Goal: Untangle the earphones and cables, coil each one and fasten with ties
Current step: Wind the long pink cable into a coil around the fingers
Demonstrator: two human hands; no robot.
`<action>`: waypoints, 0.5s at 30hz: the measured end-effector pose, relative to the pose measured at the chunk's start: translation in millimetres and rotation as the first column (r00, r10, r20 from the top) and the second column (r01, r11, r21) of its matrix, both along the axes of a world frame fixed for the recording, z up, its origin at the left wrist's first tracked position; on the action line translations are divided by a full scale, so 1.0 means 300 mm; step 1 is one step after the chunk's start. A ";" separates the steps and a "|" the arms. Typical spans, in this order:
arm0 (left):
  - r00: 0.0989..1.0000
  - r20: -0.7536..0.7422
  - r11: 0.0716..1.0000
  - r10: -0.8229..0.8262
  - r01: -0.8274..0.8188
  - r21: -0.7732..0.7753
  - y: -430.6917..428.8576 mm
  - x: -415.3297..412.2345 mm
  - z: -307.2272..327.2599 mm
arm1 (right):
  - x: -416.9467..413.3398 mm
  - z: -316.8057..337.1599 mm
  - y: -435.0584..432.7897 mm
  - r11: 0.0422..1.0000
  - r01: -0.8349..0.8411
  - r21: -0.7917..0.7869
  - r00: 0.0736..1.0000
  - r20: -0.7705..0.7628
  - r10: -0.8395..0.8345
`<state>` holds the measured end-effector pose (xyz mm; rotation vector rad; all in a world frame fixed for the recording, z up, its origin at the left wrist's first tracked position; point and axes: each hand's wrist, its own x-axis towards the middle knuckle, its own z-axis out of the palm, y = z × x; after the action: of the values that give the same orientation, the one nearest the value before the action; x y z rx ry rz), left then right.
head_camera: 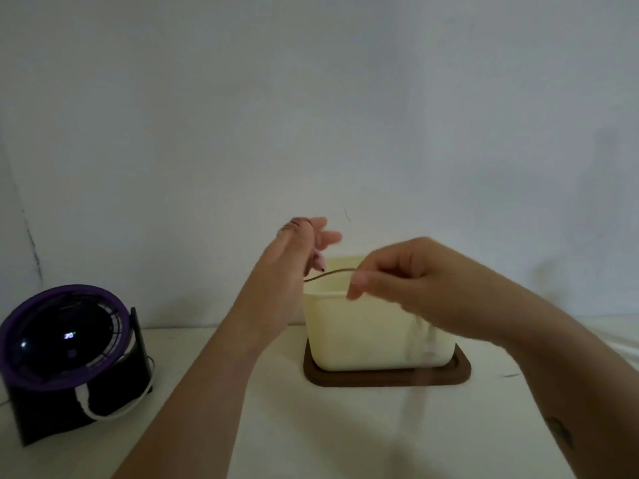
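Observation:
Both hands are raised above a cream container (363,333). A thin brownish tie (330,274) stretches between them. My right hand (408,281) pinches one end of it with curled fingers. The other end runs behind my left hand (297,257), whose lower fingers curl at it while the upper fingers spread; the exact hold is hidden. A blurred white cable (423,344) hangs from under my right hand, down across the container's front towards the table.
The container stands on a dark brown lid (387,378) on a white table (276,426), close to the wall. A purple-rimmed desk fan (65,350) on a black stand, with a white cord, sits at the left.

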<state>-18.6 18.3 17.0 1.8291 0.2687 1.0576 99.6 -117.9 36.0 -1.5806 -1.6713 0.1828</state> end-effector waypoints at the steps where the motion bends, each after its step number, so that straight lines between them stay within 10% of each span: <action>1: 0.988 -0.144 0.992 0.052 -0.035 0.119 0.001 0.001 -0.007 | 0.003 0.008 -0.008 0.997 0.043 0.068 0.999 0.017 -0.044; 6: 0.858 -0.458 0.965 -0.233 0.263 0.001 -0.018 -0.025 -0.005 | 0.033 0.017 -0.014 0.960 0.162 0.228 0.987 -0.020 -0.162; 15: 0.737 0.135 0.610 -0.662 0.635 -0.474 -0.051 -0.059 0.055 | 0.054 -0.060 0.064 0.990 0.066 0.123 0.995 -0.086 -0.056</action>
<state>-36.3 2.9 33.4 1.3029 -0.1071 0.3589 115.9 -98.7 18.1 -1.5074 -1.5388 0.1079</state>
